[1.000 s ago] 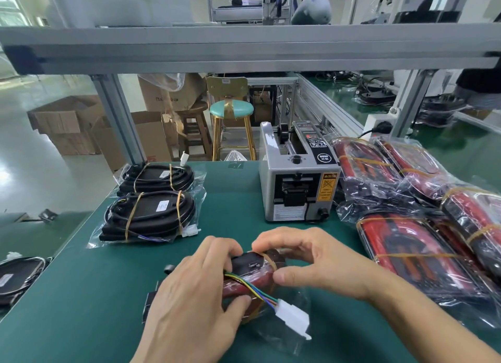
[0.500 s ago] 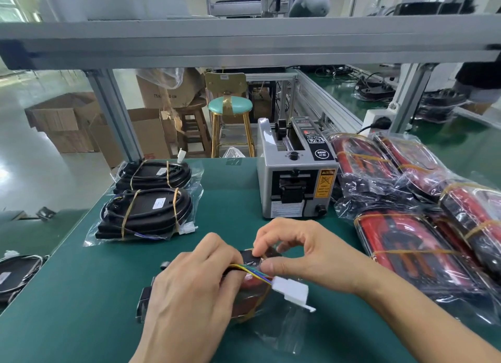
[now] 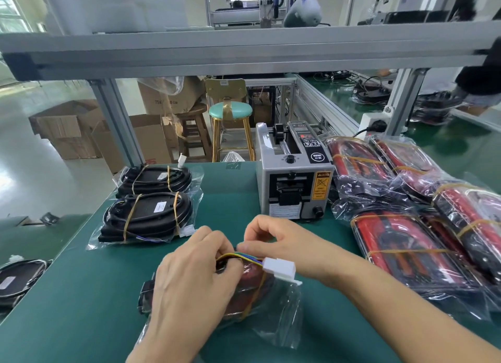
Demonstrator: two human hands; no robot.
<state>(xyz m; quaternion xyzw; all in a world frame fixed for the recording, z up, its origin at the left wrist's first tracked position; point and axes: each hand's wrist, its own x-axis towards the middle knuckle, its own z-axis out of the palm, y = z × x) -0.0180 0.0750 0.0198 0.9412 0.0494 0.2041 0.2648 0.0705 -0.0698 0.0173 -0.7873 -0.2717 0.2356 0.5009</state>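
- Head view is showing me the red lamp unit (image 3: 249,289) lying near the front edge of the bench (image 3: 95,295), about midway between its left and right edges, half inside a clear bag (image 3: 282,316).
- I am seeing the left hand (image 3: 189,276) curling over the unit from above and gripping it, fingers wrapping its top. The right hand (image 3: 282,240) is pinching the coloured wire bundle (image 3: 245,256) between thumb and forefinger, just behind the white connector (image 3: 279,269).
- I am judging the unit to be light and rigid, a moulded shell with a glossy lens that is likely scratching or cracking under a hard squeeze, so I am favouring a hold on its dark body edges.
- The wires are looking thin and limp; I am expecting them to spring back unless tucked, and pulling at the connector is risking strain where they enter the shell.
- The bag is looking slick and floppy, giving nothing firm to grip, and the yellow rubber band (image 3: 254,297) round the unit is probably snagging on its mouth.
- Bagged red units (image 3: 406,249) are crowding the right edge and the tape dispenser (image 3: 294,183) is standing just beyond the hands.
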